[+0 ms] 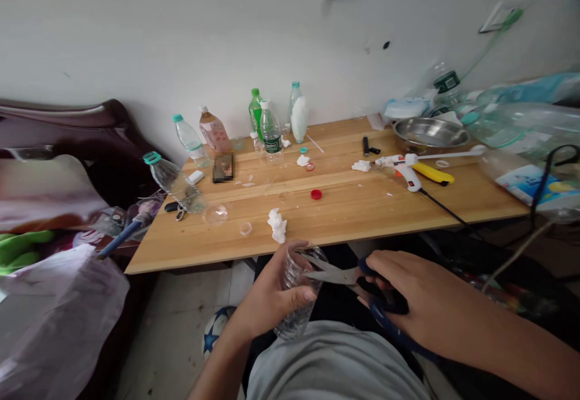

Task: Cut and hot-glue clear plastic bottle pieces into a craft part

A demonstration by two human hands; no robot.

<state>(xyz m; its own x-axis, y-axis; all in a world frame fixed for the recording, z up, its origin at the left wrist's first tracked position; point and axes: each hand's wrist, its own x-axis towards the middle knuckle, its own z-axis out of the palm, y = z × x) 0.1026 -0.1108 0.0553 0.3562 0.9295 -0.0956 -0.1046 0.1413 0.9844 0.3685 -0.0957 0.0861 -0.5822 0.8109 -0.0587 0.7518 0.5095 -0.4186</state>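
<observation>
My left hand is wrapped round a clear, ribbed plastic bottle piece, held tilted over my lap in front of the table edge. A pair of scissors with dark blue handles is in my right hand, its fingers through the loops. The blades are parted and meet the upper part of the bottle piece, one of them seeming to pass inside the rim. A crumpled white tissue lies on the table just beyond my left hand.
On the wooden table stand several plastic bottles along the wall, including a green bottle. A cut bottle top leans at the left. A glue gun, yellow cutter and metal bowl are right; a ball sits below.
</observation>
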